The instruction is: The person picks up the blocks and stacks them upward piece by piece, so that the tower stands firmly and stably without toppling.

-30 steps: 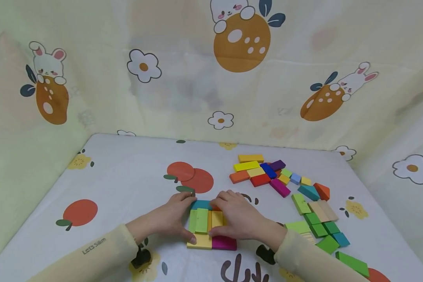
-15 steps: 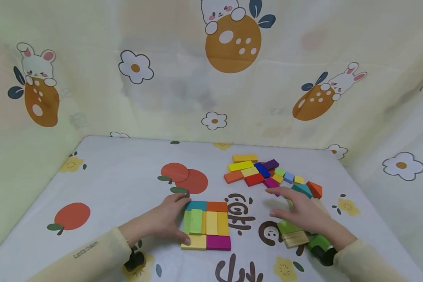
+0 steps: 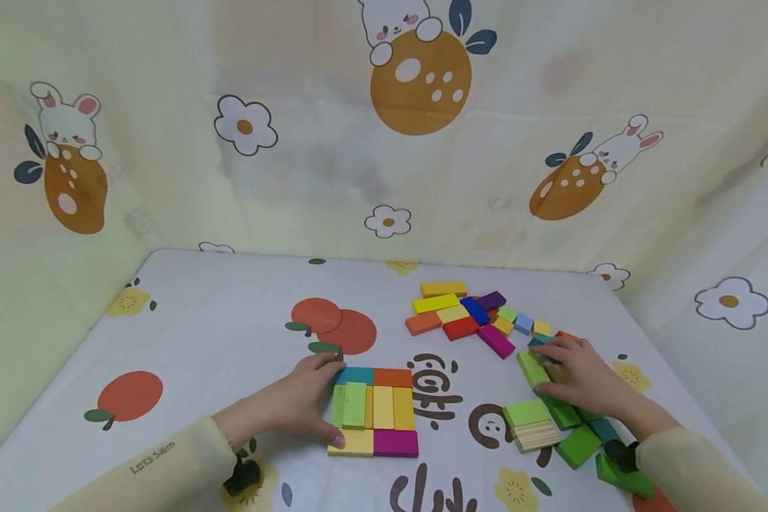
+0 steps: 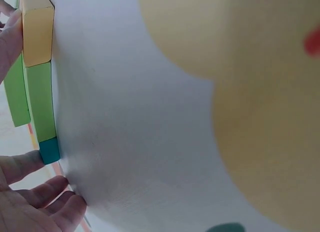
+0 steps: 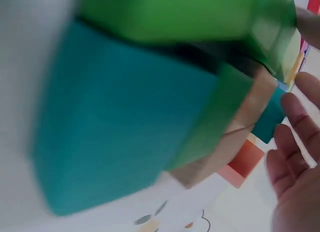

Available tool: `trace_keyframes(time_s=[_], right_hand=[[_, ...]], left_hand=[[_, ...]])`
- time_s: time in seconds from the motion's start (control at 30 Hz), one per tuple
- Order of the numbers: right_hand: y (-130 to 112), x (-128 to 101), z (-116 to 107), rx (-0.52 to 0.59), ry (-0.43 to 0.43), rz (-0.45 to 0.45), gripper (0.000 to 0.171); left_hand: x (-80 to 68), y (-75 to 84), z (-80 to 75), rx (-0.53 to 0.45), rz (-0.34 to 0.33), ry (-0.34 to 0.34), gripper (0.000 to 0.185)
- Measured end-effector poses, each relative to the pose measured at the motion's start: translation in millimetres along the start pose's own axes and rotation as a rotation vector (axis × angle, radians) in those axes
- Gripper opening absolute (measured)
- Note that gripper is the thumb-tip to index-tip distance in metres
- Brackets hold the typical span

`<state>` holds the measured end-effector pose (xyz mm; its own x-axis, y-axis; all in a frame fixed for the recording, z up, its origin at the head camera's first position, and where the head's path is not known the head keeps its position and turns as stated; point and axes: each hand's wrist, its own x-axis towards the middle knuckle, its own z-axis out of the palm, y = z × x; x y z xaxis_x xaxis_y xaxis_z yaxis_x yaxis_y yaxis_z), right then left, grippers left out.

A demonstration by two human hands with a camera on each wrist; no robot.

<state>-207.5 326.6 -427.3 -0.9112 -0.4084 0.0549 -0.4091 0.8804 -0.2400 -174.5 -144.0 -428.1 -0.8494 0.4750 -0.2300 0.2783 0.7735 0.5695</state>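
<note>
Two hands work coloured wooden blocks: our left hand [image 3: 307, 402] rests flat-fingered against the assembled block square [image 3: 372, 411]; our right hand [image 3: 576, 373] reaches over the loose green block [image 3: 532, 368], grip unclear. Next likely needs a firm pinch.

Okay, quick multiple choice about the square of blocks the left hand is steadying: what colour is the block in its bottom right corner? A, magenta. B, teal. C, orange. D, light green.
A: in the head view the magenta block sits at the near right corner of the block square, beside the pale yellow block, while the left hand rests against the square's left edge.
</note>
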Motion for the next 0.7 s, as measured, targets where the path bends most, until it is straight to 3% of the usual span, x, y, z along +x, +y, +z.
trace_keyframes(time_s=[0.2, 0.4, 0.53, 0.7], right_hand=[[-2, 7, -2, -0.055, -0.057, 0.052, 0.061], [-21, 11, 6, -0.083, -0.048, 0.054, 0.061], [-35, 15, 12, -0.059, -0.068, 0.063, 0.065], [-34, 13, 13, -0.019, -0.087, 0.063, 0.067]], left_hand=[[0.0, 0.3, 0.6, -0.002, 0.001, -0.005, 0.109], [-0.7, 1.7, -0.3, 0.005, -0.007, -0.004, 0.109], [-1.6, 1.3, -1.2, 0.007, -0.003, -0.004, 0.109], [-1.6, 1.2, -1.4, 0.009, 0.003, -0.005, 0.109]])
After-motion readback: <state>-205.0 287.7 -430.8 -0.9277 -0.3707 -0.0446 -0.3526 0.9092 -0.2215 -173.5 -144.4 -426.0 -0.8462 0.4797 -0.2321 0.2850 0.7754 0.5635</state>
